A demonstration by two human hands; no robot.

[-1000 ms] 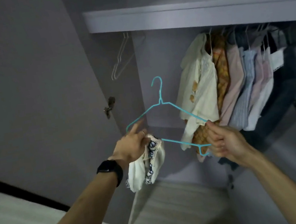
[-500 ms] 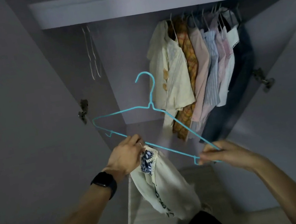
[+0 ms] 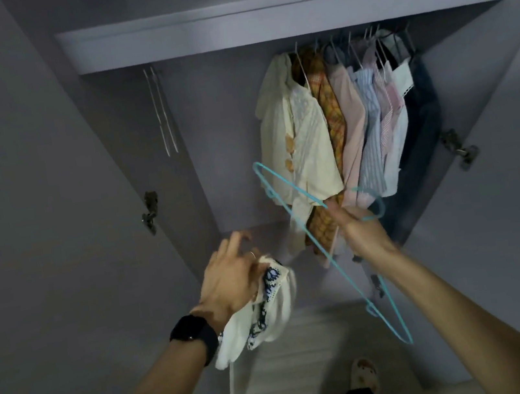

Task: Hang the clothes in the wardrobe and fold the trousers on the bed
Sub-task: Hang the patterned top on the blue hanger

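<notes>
Since the earlier frame the hanger (image 3: 329,259) has swung from near level to steeply tilted, and the left hand (image 3: 231,279) has let go of it. The right hand (image 3: 359,228) alone grasps it near the hook. The left hand, blurred, appears to clutch the bunched white top (image 3: 263,315). Step in hand: dressing the hanger in front of the wardrobe (image 3: 259,26). The next move calls for feeding one hanger arm into the neck opening.

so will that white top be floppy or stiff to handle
Probably floppy: the top sags in bunched folds from the left hand. Likely light, as that one hand bears it. It could slip off the thin hanger.
</notes>
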